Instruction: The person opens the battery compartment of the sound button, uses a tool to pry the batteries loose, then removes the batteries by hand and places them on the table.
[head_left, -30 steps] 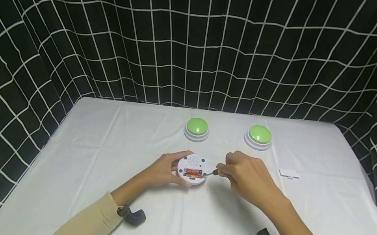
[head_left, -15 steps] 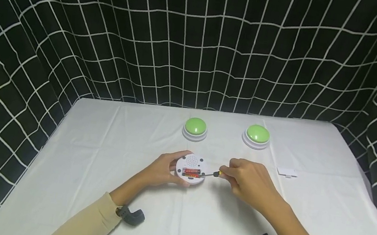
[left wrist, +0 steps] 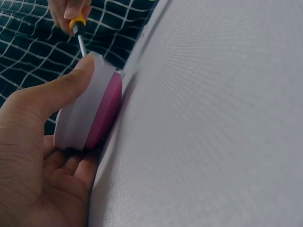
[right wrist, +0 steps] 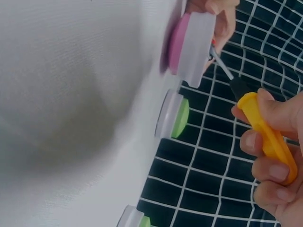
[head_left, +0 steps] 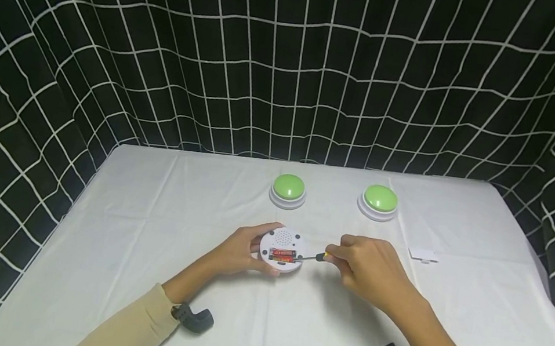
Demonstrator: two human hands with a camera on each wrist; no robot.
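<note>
My left hand (head_left: 242, 251) holds a round white push button (head_left: 283, 238) upside down on the table, fingers and thumb around its rim. Its pink cap (left wrist: 106, 111) faces the table in the left wrist view. Two red batteries (head_left: 281, 253) lie in its uncovered compartment. My right hand (head_left: 372, 271) grips a screwdriver (right wrist: 265, 135) with a yellow and black handle. The metal shaft (right wrist: 222, 65) reaches the right end of the batteries; whether the tip touches the lower battery or the compartment wall, I cannot tell.
Two green-topped buttons stand cap up behind the hands, one in the middle (head_left: 288, 187) and one to the right (head_left: 380, 198). A small white battery cover (head_left: 423, 255) lies at the right. White cloth covers the table (head_left: 174, 194); a black grid-patterned curtain (head_left: 277, 91) hangs around it.
The right hand has shifted slightly down and right, and the screwdriver lies at a flatter slant, its tip still at the batteries. The left hand keeps its hold on the white button.
</note>
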